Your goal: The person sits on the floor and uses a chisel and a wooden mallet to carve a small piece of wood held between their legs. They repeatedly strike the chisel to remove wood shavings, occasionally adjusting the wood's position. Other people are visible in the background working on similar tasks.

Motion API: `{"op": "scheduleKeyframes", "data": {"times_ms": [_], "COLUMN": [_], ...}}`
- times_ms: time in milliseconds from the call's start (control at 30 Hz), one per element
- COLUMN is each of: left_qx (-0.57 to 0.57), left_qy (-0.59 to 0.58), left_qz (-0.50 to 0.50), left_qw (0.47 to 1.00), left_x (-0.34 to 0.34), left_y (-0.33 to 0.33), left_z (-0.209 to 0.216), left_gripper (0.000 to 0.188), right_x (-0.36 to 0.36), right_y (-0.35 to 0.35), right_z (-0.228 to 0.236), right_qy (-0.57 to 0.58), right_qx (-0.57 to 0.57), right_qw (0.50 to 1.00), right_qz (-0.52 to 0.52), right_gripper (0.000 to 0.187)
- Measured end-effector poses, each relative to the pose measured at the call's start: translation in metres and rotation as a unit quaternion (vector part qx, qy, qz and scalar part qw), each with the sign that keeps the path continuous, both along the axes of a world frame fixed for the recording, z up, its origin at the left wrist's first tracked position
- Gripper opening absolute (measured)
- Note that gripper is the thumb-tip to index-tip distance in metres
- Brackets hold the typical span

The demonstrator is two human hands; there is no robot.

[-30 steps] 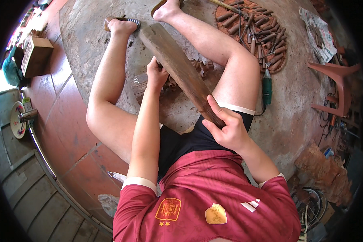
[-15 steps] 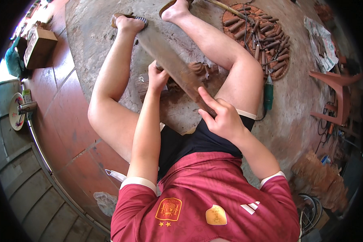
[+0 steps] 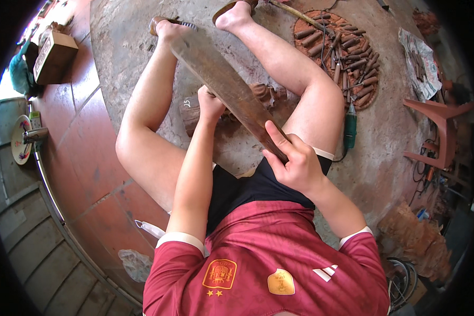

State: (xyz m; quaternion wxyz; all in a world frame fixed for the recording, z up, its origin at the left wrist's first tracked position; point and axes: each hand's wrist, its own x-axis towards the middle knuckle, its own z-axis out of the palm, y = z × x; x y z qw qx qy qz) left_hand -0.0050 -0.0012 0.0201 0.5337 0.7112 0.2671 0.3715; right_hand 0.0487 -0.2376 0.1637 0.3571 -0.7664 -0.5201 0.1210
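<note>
My right hand (image 3: 300, 167) is wrapped around the narrow end of a long, flat wooden paddle (image 3: 227, 94), its index finger stretched along the side. The broad end of the paddle points away to the far left, raised above the floor and blurred at its tip. Under the paddle, my left hand (image 3: 211, 107) is closed in a fist; a small dark end shows at its top, but most of what it grips is hidden. Below both hands, between my legs, lies a brown carved piece of wood (image 3: 268, 94), partly covered by the paddle.
Chisels and gouges (image 3: 353, 58) lie heaped on a round mat of reddish shavings at the far right. Beside it is a green corded power tool (image 3: 350, 126). A reddish plastic stool (image 3: 440, 131) lies farther right. A wooden box (image 3: 55, 58) stands at the far left.
The paddle and my right hand have moved slightly nearer to me, the paddle's far end shifting left. My left hand has stayed closed, slightly lower in the view.
</note>
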Motion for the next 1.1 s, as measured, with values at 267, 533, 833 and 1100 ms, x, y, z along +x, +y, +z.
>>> {"op": "scheduleKeyframes", "data": {"times_ms": [267,533,833,1100], "left_qx": [0.154,-0.022,-0.023,0.047], "left_qy": [0.077,-0.034,-0.002,0.005], "left_qz": [0.048,0.021,0.109,0.088], "left_qw": [0.984,0.999,0.994,0.995], "left_x": [-0.006,-0.003,-0.012,-0.015], "left_y": [0.003,0.000,-0.006,-0.003], "left_z": [-0.018,-0.014,-0.012,0.006], "left_gripper": [0.022,0.011,0.027,0.031], "right_x": [0.001,0.013,0.018,0.014], "right_y": [0.003,0.004,-0.009,-0.020], "right_z": [0.013,0.009,0.027,0.022], "right_qy": [0.009,0.050,0.156,0.239], "right_qx": [-0.053,-0.078,0.062,0.041], "right_qw": [0.998,0.996,0.985,0.968], "right_qz": [0.032,0.013,-0.034,-0.062], "right_gripper": [0.068,0.068,0.064,0.062]}}
